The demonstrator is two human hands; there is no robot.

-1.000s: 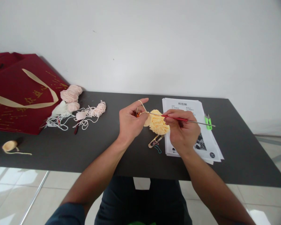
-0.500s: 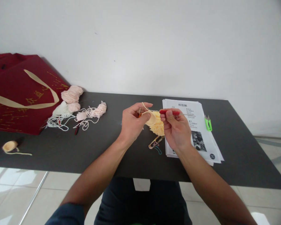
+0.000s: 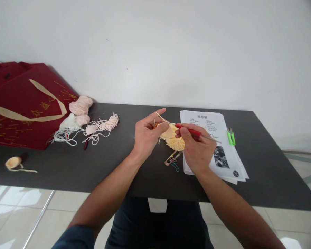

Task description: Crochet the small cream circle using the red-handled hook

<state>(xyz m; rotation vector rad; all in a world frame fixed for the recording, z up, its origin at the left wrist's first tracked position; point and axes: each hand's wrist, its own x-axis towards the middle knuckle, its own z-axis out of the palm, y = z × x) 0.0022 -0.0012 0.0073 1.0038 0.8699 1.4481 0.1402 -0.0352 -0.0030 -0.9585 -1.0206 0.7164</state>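
Between the thumb and fingers of my left hand (image 3: 148, 135) is a small cream crochet piece (image 3: 167, 133). Its working yarn (image 3: 162, 117) runs up over my raised index finger. My right hand (image 3: 199, 147) is closed on the red handle of a crochet hook (image 3: 190, 130), whose tip points left to the top edge of the piece. The exact stitch at the tip is too small to make out. Behind and below the piece, a pale yellow yarn skein (image 3: 175, 141) lies on the table, partly covered by my hands.
Printed pattern sheets (image 3: 224, 162) lie under my right hand, with green thread snips (image 3: 231, 137) beside them. A gold safety pin (image 3: 170, 158) and stitch markers lie in front. Leftward are pink yarn (image 3: 110, 122), a maroon bag (image 3: 20, 100) and a cream crocheted cup (image 3: 13, 162).
My right hand has rolled over, its back now more upward, and the hook has tilted with its tail end lower right. My left index finger has risen slightly.
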